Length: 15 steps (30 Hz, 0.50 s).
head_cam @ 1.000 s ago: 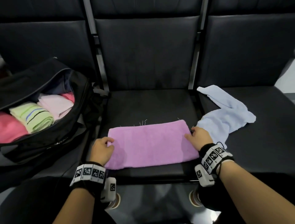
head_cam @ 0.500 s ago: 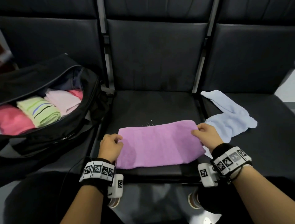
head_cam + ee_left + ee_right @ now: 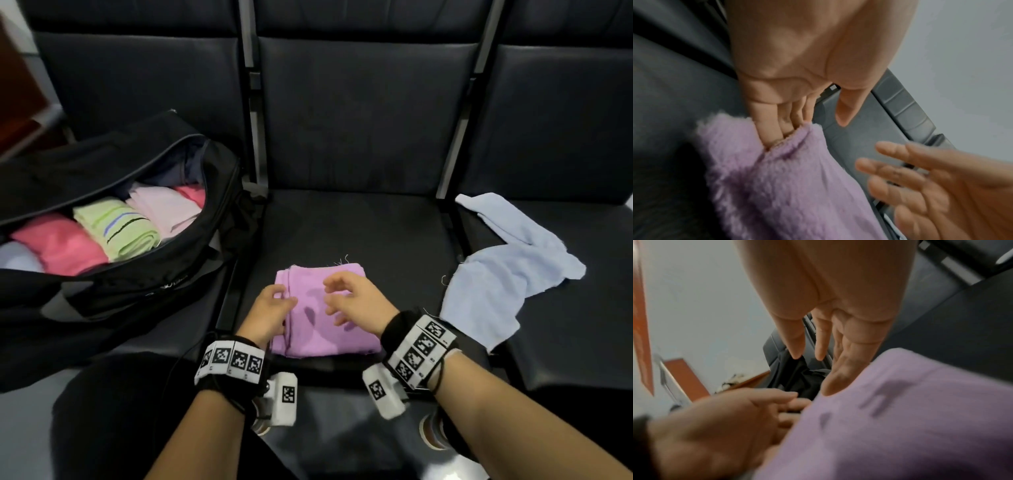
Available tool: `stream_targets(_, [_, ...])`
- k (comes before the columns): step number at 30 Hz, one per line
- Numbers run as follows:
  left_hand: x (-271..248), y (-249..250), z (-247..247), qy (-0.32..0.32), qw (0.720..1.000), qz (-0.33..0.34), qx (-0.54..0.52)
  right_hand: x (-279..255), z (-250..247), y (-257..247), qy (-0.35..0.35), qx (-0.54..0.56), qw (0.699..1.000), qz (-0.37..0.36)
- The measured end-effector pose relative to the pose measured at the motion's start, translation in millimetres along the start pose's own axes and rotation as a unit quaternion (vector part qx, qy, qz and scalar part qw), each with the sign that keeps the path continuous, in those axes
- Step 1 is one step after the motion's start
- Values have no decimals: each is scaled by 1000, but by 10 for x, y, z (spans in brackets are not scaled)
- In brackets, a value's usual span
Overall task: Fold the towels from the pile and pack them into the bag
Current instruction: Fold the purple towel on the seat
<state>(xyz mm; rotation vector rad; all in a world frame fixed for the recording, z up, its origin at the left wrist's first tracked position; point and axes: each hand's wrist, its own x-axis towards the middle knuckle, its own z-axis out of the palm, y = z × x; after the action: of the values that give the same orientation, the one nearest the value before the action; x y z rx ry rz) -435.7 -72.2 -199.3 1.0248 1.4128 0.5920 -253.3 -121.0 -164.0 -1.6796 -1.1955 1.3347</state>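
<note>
Folded purple towel (image 3: 329, 318) at front edge of middle seat (image 3: 359, 233). At towel's left edge, left hand (image 3: 270, 313): straight fingers (image 3: 777, 123) slid into fold, thumb clear, no clench. Above towel, right hand (image 3: 356, 301): fingers spread, holding nothing. On left seat, open bag (image 3: 137, 284) with folded pink, green-striped and pale pink towels inside; bag print too small to read. Crumpled blue towel (image 3: 507, 274) on right seat. Both wristbands (image 3: 233, 359) carry square black-white code tags.

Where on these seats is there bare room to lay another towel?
Free: the middle seat behind the purple towel, up to the backrest; the right seat right of the blue towel. Crowded: the left seat, filled by the bag, and the middle seat's front edge.
</note>
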Motion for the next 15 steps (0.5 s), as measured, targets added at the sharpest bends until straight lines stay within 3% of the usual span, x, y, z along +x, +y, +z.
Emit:
stream_targets(6, [8, -45, 92, 13, 983, 128, 127, -150, -220, 297, 12, -122, 991, -54])
stream_targets(10, [64, -8, -19, 47, 983, 147, 100, -192, -202, 323, 11, -163, 981, -105])
stream_targets(15, [86, -112, -187, 38, 970, 115, 210, -227, -135, 440, -69, -292, 943, -145])
